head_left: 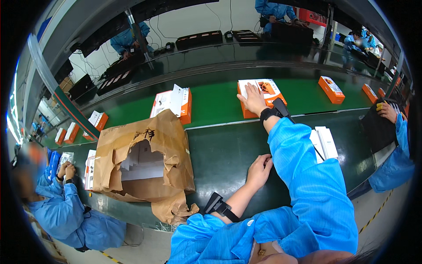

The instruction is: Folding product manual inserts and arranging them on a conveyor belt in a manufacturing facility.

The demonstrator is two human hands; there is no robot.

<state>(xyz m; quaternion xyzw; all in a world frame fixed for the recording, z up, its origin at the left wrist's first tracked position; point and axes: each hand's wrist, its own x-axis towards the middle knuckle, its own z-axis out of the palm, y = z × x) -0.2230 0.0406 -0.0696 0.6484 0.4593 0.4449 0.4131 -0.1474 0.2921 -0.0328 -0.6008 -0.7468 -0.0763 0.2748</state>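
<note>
My right hand (253,100) lies with fingers spread on top of a white and orange box (271,88) on the green conveyor belt. The box has a picture of an orange device on its lid. On the dark green bench, beside my right sleeve, my left hand (259,170) rests with its fingers curled in, and nothing shows in it. To the right of my right forearm lie thin white boxes (325,141), partly covered by the sleeve. A torn brown paper package (178,145) stands to the left, with white boxes (145,159) visible through its ragged opening.
Another orange and white box (186,107) sits on the belt with its flap raised. More orange boxes (332,89) stand along the belt (211,99). One co-worker (66,207) is at left; another's hand (387,112) is at right. Dark trays (200,40) line the far side.
</note>
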